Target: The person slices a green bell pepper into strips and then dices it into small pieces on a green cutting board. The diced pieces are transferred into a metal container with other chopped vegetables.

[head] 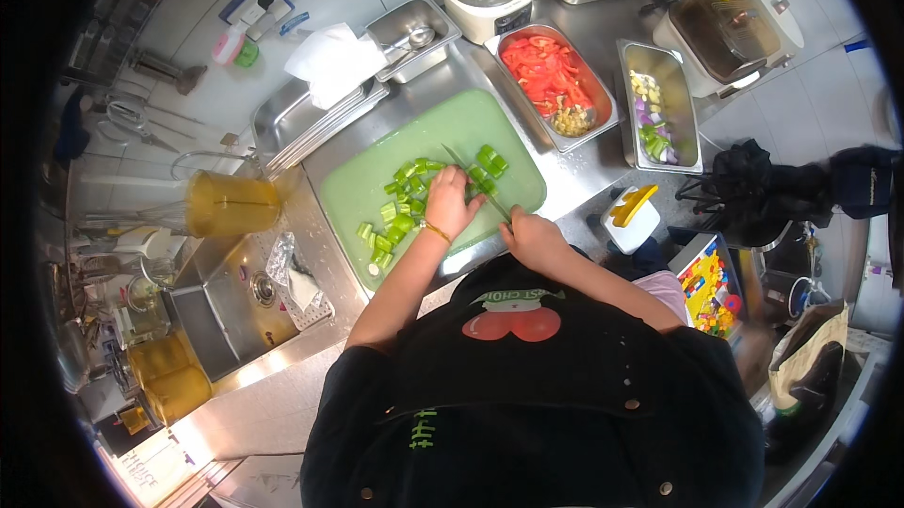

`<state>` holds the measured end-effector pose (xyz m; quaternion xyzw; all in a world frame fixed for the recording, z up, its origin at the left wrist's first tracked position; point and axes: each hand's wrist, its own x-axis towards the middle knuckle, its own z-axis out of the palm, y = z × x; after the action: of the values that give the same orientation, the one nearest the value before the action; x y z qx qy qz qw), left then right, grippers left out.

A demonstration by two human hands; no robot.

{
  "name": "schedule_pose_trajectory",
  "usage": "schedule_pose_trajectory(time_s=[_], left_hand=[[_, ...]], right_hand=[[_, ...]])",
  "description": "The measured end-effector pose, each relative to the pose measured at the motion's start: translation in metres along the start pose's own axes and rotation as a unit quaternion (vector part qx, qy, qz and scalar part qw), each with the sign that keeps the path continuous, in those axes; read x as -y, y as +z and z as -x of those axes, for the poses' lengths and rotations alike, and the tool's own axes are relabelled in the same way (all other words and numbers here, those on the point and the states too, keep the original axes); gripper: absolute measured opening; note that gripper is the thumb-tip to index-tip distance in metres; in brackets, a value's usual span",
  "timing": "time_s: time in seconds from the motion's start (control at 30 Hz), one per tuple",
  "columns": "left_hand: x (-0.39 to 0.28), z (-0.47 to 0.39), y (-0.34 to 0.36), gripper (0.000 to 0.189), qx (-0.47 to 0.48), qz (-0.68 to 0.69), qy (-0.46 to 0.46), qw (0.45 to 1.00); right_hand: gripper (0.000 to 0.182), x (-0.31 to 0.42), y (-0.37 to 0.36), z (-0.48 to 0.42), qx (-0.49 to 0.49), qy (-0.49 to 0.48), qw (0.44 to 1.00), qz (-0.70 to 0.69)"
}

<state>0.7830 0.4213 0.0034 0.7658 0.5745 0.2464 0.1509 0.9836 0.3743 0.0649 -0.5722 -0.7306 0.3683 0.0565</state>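
A green cutting board point(360, 176) lies on the steel counter in front of me. My right hand point(534, 238) grips the handle of a kitchen knife point(500, 207), its blade pointing away to the upper left across the board. Close beside the blade, the curled fingers of my left hand point(452, 203) hold down cut green vegetable, mostly hidden under them. Right of the blade lie several green vegetable pieces point(491, 160), perhaps pepper. A larger scatter of chopped green chunks point(400, 225) spreads over the board to the left of my left hand.
Beyond the board's right side stands a steel pan point(540, 74) of sliced tomatoes and chopped garlic-like bits. Another steel pan point(660, 109) holds yellow, purple and green pieces. A sink point(240, 303) and a yellow jug point(233, 203) are at left. White paper point(335, 63) covers stacked trays.
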Motion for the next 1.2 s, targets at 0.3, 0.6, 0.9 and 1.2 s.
schedule_pose_trajectory(time_s=[0.3, 0.6, 0.9, 1.2], left_hand=[[-0.009, -0.001, -0.002, 0.033, -0.029, 0.008, 0.031, 0.999], [0.000, 0.061, -0.057, 0.105, -0.124, -0.090, -0.153, 0.976], [0.046, 0.121, -0.044, 0.152, -0.073, -0.116, -0.273, 0.952], [0.044, 0.066, -0.057, 0.155, -0.086, -0.026, -0.153, 0.984]], right_hand=[[0.042, -0.017, 0.003, -0.043, -0.013, -0.012, 0.994, -0.112], [0.045, -0.046, -0.061, 0.001, -0.053, 0.042, 0.983, -0.168], [0.040, -0.051, 0.010, -0.022, -0.130, -0.094, 0.986, 0.051], [0.041, -0.028, 0.017, -0.037, 0.065, 0.088, 0.917, -0.384]])
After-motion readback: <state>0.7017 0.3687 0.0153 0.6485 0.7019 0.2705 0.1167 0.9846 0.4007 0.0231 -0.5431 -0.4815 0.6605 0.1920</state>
